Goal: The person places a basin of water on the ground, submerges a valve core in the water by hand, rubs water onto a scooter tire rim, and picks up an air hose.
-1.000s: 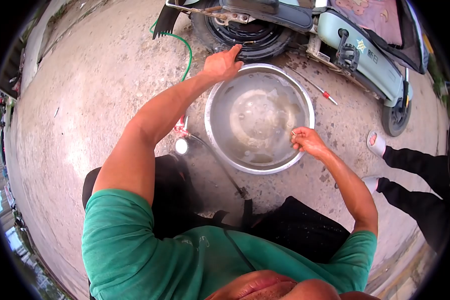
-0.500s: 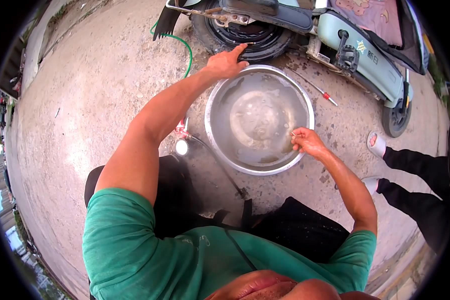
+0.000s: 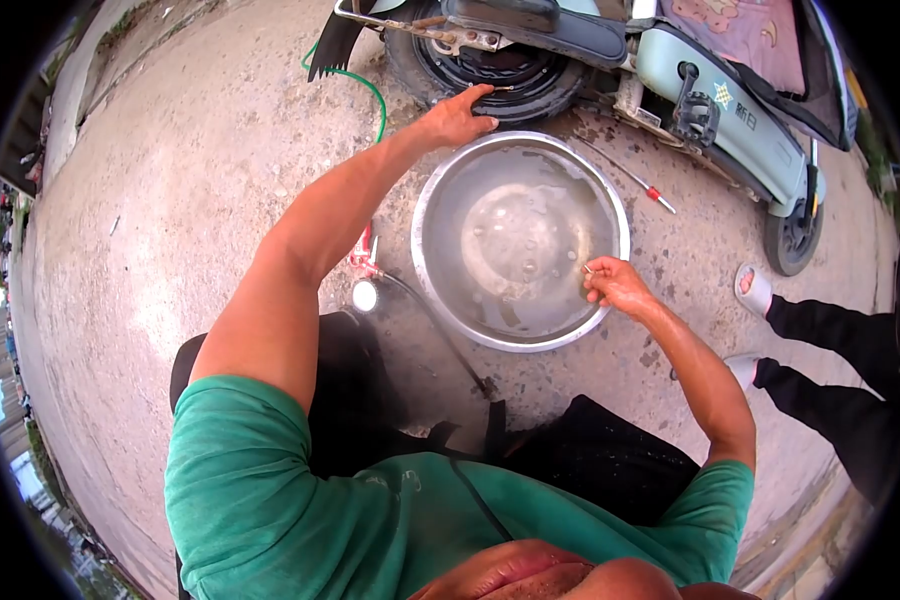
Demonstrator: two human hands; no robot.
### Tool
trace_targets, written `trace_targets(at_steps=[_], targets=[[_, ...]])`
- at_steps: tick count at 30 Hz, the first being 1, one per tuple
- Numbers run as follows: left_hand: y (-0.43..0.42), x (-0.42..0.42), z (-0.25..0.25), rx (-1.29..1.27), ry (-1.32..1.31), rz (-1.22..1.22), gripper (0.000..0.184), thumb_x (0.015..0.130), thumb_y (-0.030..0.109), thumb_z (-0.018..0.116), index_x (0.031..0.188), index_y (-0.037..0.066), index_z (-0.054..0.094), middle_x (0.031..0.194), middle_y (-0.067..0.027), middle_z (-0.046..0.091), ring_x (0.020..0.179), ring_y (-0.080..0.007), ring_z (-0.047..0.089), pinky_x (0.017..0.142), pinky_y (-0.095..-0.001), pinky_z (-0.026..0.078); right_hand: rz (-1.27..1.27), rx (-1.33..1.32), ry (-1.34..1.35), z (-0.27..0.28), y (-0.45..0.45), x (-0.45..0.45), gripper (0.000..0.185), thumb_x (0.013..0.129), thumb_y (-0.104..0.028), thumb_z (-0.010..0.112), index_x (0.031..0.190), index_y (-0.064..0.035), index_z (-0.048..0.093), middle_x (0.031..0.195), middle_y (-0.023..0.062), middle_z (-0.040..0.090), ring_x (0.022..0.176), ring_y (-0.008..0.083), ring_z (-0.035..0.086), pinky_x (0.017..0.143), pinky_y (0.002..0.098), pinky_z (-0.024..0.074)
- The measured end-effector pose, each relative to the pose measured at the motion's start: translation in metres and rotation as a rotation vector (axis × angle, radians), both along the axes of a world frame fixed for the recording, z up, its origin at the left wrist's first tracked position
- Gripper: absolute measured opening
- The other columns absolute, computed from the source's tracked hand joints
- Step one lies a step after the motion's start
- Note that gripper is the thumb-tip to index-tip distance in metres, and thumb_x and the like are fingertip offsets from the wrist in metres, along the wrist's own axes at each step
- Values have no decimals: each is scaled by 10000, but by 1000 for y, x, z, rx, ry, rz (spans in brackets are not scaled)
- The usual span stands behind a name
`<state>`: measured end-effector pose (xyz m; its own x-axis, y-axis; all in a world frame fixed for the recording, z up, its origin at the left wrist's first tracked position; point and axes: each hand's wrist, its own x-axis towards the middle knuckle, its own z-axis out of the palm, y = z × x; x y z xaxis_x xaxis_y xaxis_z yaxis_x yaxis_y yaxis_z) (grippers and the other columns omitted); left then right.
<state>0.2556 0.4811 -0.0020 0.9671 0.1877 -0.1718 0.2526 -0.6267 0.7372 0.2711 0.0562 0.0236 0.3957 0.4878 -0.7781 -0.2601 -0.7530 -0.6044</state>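
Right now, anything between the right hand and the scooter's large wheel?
Yes: metal basin lies between right hand and large wheel. Left hand is at the wheel, left of the direct line.

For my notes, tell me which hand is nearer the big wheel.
Left. The left hand is at the big wheel; the right hand is farther off, by the basin's rim.

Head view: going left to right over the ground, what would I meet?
Thin scrap → white disc → basin → bystander's sandals. I left out overlapping things, including both hands.
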Motion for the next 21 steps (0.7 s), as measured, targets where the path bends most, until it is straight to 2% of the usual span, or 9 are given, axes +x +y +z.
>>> trace_targets(at_steps=[3,6,9,12,16,19,21], targets=[[-4,-5,12,88,24,1,705,920,371,644,1522,175,334,1156,-188,674,1042,-283,656,930,-374,502,-1,1,-4,-3,-2,-1,217,916,-148,624,1110,-51,618,881,13,665,690,81,621,581,244,482],[2,-2,12,249,-68,-57,690,919,360,651,1520,207,349,1093,-169,689,991,-265,656,902,-371,506,2,6,-4,-5,-3,1,218,918,-148,622,1112,-49,617,881,14,666,692,82,621,586,246,486],[4,-3,20,105,10,-12,686,917,363,653,1518,216,358,1060,-153,692,959,-252,653,890,-371,506,5,18,-10,-6,-3,1,223,920,-148,620,1117,-46,615,883,16,668,693,83,622,594,249,489],[-3,-10,35,94,-8,-36,682,918,356,652,1520,227,359,1057,-150,690,959,-255,653,885,-365,507,5,20,-13,-7,-6,-1,227,922,-148,617,1124,-45,614,886,17,668,694,84,623,601,250,491],[14,8,1,291,-161,-132,669,909,311,655,1513,267,370,1040,-141,695,950,-233,659,889,-362,513,7,15,-2,-2,-4,0,230,925,-150,615,1130,-46,615,888,15,666,696,85,622,605,249,489],[16,10,9,262,-114,-152,664,896,276,662,1502,258,389,1069,-137,690,934,-222,664,870,-357,524,-3,22,-5,-4,-5,-1,223,925,-155,616,1120,-48,618,887,10,664,697,85,622,603,250,488],[13,9,34,171,27,-167,650,898,296,660,1491,248,398,1263,-139,620,1109,-289,621,983,-377,486,-1,21,-2,-6,-5,0,220,923,-161,620,1114,-52,620,887,8,665,699,86,624,605,251,489]])
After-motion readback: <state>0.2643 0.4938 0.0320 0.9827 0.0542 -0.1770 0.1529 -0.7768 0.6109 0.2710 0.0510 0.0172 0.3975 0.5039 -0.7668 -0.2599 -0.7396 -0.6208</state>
